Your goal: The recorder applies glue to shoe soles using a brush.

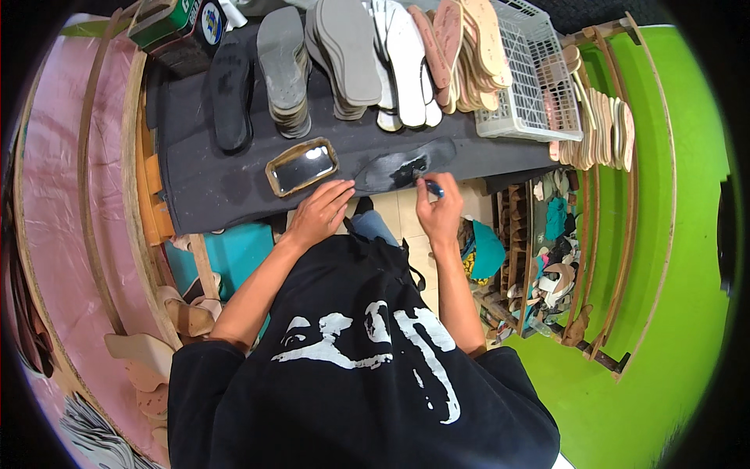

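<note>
A black shoe sole (406, 166) lies on the dark worktable (203, 187) edge, beside a rectangular glue tin (301, 166). The left hand (320, 213) presses flat fingers against its end, while the right hand (439, 209) pinches a small brush (431, 187) over it.

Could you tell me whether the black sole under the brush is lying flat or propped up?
Flat: the black sole lies on the dark bench cover.

Shirt: black T-shirt (367, 391), short sleeves ending above the elbows.
Print: large white brush-stroke graphic (375, 344) across the front of the fabric.
Forearms: bare, no watch or bands visible.
Left hand (319, 215): no glove, no rings visible.
Right hand (439, 211): no glove.
</note>
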### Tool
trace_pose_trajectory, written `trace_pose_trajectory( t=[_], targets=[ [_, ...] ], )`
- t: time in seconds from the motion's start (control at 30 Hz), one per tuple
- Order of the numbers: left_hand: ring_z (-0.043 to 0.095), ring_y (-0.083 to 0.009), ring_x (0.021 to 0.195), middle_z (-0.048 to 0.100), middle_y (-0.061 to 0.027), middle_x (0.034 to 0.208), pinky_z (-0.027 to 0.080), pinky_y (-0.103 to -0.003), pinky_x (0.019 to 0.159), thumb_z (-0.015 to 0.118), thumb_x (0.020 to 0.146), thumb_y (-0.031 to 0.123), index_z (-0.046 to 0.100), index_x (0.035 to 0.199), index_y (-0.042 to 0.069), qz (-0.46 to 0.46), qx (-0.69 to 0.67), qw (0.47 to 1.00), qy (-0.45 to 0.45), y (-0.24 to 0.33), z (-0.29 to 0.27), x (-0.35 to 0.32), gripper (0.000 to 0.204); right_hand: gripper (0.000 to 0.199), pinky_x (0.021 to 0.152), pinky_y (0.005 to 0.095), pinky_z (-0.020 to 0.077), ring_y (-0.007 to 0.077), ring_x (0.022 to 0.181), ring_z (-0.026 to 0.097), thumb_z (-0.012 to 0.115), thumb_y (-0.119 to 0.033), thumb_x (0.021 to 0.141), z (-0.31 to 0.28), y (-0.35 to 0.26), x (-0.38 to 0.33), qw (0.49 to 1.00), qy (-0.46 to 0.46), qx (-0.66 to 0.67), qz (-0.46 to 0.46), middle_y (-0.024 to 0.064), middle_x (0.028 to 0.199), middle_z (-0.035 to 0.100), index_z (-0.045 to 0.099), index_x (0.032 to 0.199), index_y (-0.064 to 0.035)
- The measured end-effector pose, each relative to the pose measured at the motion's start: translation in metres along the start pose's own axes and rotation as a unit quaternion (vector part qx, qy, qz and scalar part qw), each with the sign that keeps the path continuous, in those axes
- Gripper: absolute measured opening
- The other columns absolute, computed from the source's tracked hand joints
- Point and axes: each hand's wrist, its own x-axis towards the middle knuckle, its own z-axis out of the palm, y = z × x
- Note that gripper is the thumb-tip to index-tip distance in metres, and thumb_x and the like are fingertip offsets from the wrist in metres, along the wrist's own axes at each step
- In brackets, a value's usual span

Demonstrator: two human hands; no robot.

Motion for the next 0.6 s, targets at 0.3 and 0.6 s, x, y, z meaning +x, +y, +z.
trace_pose_trajectory(
  t=[0.3,0.6],
  targets=[
    [0.072,-0.0332,0.124,0.076,-0.0131,0.133,0.059,-0.043,0.106,0.078,0.087,-0.004,0.079,0.114,-0.003,-0.007,-0.032,0.999,0.026,-0.011,-0.002,0.001,0.027,0.012,0.071,0.0455,0.0532,0.0371,0.080,0.067,0.076,0.002,0.088,0.034,-0.033,-0.016,0.998,0.013,0.048,-0.024,0.0152,0.088,0.065,0.069,0.096,-0.0024],
    [0.076,-0.0307,0.119,0.080,-0.0117,0.125,0.061,-0.040,0.104,0.078,0.089,-0.003,0.080,0.109,-0.003,-0.018,-0.071,0.996,0.044,-0.015,-0.004,0.002,0.021,0.009,0.066,0.0447,0.0528,0.0355,0.074,0.067,0.076,0.001,0.090,0.056,-0.052,-0.017,0.998,0.050,0.028,0.010,0.0152,0.086,0.064,0.068,0.094,-0.0010]
  ],
)
